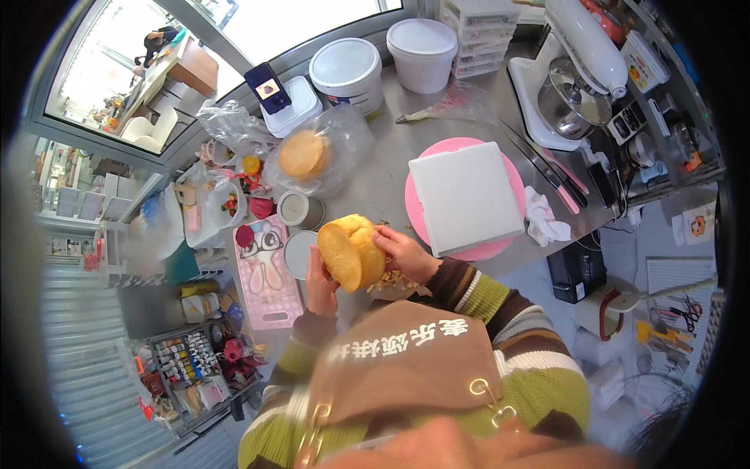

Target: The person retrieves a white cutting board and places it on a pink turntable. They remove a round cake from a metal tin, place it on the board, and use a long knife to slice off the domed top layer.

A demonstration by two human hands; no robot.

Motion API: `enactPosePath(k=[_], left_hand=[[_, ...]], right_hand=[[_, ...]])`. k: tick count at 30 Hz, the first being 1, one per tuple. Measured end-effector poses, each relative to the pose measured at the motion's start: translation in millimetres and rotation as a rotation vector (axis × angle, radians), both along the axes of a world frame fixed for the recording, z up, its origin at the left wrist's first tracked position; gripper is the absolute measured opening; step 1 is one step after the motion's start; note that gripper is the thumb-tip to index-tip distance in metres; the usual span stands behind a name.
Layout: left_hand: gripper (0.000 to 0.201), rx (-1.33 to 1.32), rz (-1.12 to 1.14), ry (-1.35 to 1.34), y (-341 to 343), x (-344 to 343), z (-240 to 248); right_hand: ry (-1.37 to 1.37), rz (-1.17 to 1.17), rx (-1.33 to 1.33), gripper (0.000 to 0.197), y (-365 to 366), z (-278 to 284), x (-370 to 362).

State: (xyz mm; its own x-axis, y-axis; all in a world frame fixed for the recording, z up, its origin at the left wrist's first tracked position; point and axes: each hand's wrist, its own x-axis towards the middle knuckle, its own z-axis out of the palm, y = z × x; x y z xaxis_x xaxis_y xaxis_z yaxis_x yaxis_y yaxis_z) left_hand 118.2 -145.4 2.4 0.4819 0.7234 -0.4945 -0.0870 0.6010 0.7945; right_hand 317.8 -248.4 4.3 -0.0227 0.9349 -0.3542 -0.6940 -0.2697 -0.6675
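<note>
Near the frame's centre, the left hand (pixel 319 284) and right hand (pixel 408 256) are clasping opposite sides of a golden sponge cake (pixel 350 254); crumbs (pixel 398 280) are lying at its lower right. It is looking soft, so light, even pressure is probably serving best against tearing.

The held sponge cake (pixel 351 254) looks matt and porous. The desk (pixel 379 164) is smooth, softly shining metal; the stand mixer (pixel 582 47) is glossy, its bowl (pixel 566 109) polished metal. Lidded buckets (pixel 423 66) are plastic, the clear bag (pixel 350 141) crinkled, shiny. The apron (pixel 406 375) is matt cloth, the sweater (pixel 539 344) ribbed knit.
</note>
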Motion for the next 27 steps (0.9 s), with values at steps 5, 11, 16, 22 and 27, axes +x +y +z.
enactPosePath(k=[5, 11, 16, 22, 27], left_hand=[[0.07, -0.217, -0.098, -0.322, 5.9, -7.9, 10.5], [0.069, -0.323, -0.169, -0.37, 5.3, -8.7, -8.5], [0.058, -0.305, -0.255, -0.341, 4.8, -2.7, -8.4], [0.05, -0.216, -0.342, -0.391, -8.9, 57.3, 7.0], [0.042, -0.21, -0.377, -0.35, -36.5, 169.0, 18.3]], right_hand=[[0.191, -0.002, 0.031, 0.044, -8.6, -12.2, 5.9], [-0.082, -0.145, -0.057, 0.045, -12.6, -40.4, -6.7], [-0.303, -0.356, 0.087, 0.034, -19.2, -60.7, -13.2], [-0.698, -0.698, 0.189, 0.027, -45.3, -56.4, 18.8], [-0.863, -0.872, 0.148, 0.027, -71.8, -49.8, 124.5]])
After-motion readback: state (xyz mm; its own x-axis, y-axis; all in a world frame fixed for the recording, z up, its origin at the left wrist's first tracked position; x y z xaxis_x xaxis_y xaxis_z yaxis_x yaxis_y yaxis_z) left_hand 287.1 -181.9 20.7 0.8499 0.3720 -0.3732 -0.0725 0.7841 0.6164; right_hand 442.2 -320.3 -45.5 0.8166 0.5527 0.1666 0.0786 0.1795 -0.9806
